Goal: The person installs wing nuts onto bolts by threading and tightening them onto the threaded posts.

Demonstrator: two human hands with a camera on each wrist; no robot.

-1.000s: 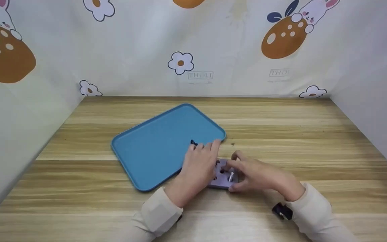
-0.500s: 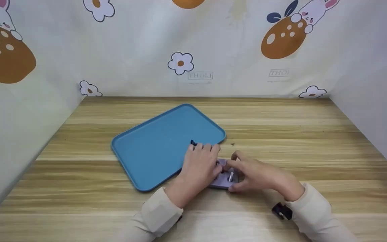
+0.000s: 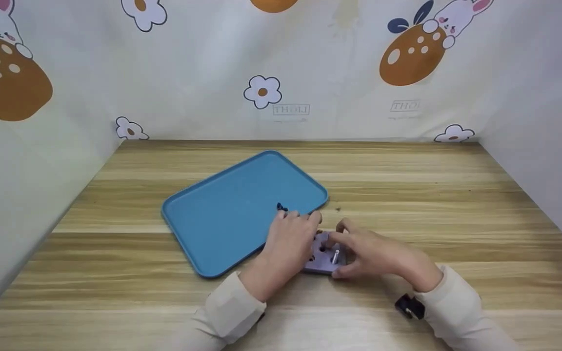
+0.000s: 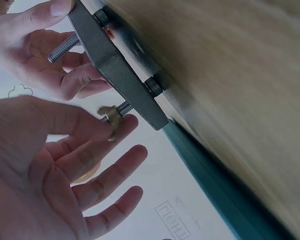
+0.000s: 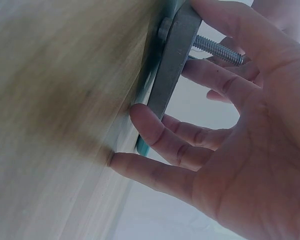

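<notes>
Left hand [image 3: 288,246]: thumb and index finger pinch a brass wing nut [image 4: 113,119] on a bolt. Right hand [image 3: 376,251] grips the metal plate [image 4: 122,67] between both hands; second threaded bolt [image 4: 63,47] upright near right thumb. Blue tray [image 3: 227,209] beyond left hand, small dark pieces [image 3: 281,207] by its knuckles.

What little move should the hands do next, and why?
Probably a small twist of the brass wing nut by the left hand, down toward the metal plate. The nut sits at that hand's thumb and finger, the bolt shows bare thread between nut and plate, and the right hand holds the plate.
</notes>
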